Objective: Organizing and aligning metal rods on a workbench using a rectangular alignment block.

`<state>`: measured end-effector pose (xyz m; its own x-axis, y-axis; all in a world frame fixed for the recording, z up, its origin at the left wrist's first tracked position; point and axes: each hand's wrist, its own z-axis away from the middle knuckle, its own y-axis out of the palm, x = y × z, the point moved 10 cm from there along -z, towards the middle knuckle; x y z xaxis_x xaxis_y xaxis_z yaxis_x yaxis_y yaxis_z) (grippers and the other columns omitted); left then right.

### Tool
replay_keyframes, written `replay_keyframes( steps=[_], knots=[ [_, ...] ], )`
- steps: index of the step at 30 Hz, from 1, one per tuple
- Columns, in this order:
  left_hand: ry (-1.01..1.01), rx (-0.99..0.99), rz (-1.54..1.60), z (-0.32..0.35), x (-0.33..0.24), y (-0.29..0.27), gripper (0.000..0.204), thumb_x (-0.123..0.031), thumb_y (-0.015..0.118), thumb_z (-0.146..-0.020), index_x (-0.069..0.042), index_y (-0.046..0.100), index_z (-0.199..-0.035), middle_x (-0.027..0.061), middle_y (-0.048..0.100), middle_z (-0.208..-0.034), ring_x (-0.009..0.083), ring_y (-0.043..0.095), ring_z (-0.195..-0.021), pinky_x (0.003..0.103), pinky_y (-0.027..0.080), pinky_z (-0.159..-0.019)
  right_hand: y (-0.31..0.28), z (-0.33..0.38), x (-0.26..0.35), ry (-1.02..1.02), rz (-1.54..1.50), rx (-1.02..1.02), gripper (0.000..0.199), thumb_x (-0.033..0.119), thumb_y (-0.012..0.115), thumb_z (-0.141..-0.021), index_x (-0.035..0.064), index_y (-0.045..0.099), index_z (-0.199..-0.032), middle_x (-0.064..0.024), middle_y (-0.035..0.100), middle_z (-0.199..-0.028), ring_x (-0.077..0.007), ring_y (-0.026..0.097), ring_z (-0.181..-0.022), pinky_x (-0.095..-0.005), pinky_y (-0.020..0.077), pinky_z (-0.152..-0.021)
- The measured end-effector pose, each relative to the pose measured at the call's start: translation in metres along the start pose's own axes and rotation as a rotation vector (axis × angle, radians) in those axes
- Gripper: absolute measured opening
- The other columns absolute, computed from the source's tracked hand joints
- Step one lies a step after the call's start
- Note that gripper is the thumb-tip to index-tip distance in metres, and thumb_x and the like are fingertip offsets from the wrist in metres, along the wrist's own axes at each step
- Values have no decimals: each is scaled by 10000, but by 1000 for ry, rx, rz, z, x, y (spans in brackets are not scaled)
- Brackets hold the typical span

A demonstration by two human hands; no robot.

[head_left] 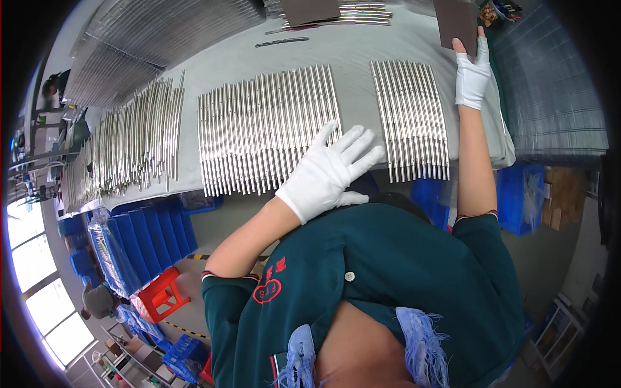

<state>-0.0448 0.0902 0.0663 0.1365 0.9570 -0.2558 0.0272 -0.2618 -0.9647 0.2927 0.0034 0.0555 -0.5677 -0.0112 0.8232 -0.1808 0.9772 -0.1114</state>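
Observation:
My left hand (330, 171), in a white glove, lies with fingers spread at the near right edge of the middle row of metal rods (259, 129). Its fingertips reach over the gap toward a smaller row of rods (412, 119) on the right. At the far right of the table, my right hand (473, 77) pinches a brown sheet (455, 24), possibly sandpaper. That glove leaves the thumb tip and a fingertip bare. The rods are thin, shiny and laid side by side, with their near ends jutting past the table edge.
More rods (139, 139) lie in an uneven row at the left. A drill bit (282, 42) and another brown sheet (310, 11) on rods are at the back. Wrapped stacks (123, 52) stand far left. Blue bins (152, 229) and a red stool (162, 294) are below; a person (98, 301) is at lower left.

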Motion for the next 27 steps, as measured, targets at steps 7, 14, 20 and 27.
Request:
replay_keyframes(
  steps=[7,14,20,27],
  knots=[
    [109,-16,76,-27,-15,12,950,-627,696,-738,-108,401,-1478,147,484,-1447,340,419,-1380,557,230,-1160,9,6,15,22,-84,-13,676,190,748,-903,81,427,-1489,-97,585,-1345,-165,568,-1185,-289,431,-1026],
    [-12,-54,-43,-7,2,-15,818,-585,719,-729,-52,546,-1325,140,573,-1325,328,491,-1308,540,302,-1116,5,0,0,1,4,32,665,162,740,-906,63,426,-1484,-90,574,-1362,-166,552,-1210,-291,424,-1036],
    [-47,-107,-64,-43,-4,6,853,-625,670,-759,2,515,-1317,167,573,-1283,324,500,-1284,514,315,-1111,14,9,22,-15,48,112,648,150,746,-896,61,456,-1468,-96,559,-1390,-164,545,-1218,-290,420,-1042],
    [-92,-119,-13,-50,-6,12,947,-655,675,-734,53,467,-1327,227,546,-1279,360,496,-1275,466,335,-1109,34,74,80,265,-5,793,566,54,732,-873,111,559,-1409,-31,610,-1353,-115,557,-1199,-267,436,-1033]
  ],
)
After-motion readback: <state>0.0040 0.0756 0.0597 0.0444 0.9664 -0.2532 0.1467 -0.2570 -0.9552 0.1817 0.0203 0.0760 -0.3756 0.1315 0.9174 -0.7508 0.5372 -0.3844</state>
